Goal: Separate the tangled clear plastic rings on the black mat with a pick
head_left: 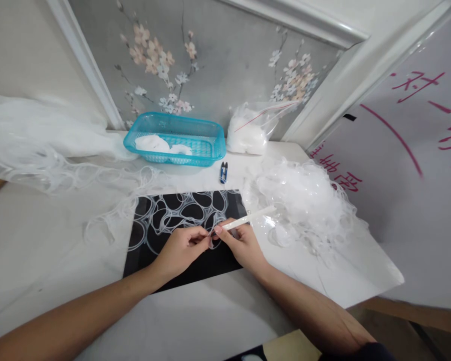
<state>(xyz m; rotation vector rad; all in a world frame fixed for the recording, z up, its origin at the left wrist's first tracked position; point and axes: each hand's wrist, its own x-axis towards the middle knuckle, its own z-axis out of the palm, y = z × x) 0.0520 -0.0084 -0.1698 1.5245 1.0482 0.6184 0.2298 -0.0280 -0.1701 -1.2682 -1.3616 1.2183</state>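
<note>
My left hand [185, 248] pinches the edge of a translucent white ring strip [188, 213], whose linked loops lie over a black mat [195, 273]. Close beside it, my right hand [242, 243] is closed around a slim white pen-like stick [250, 218]. The stick's rear end points up and to the right, while its tip sits at the strip by my left fingertips. What the tip does there is too small to make out. Both hands are just above the mat's middle.
Behind the mat lie blue thread snips [224, 172] and a turquoise basket [175, 159] holding white pieces. A zip bag [248, 133] of white material stands beside it. Clear loops are heaped in a pile [304, 200] at right; more white strips [52, 135] spread left. A whiteboard [409, 165] borders the table.
</note>
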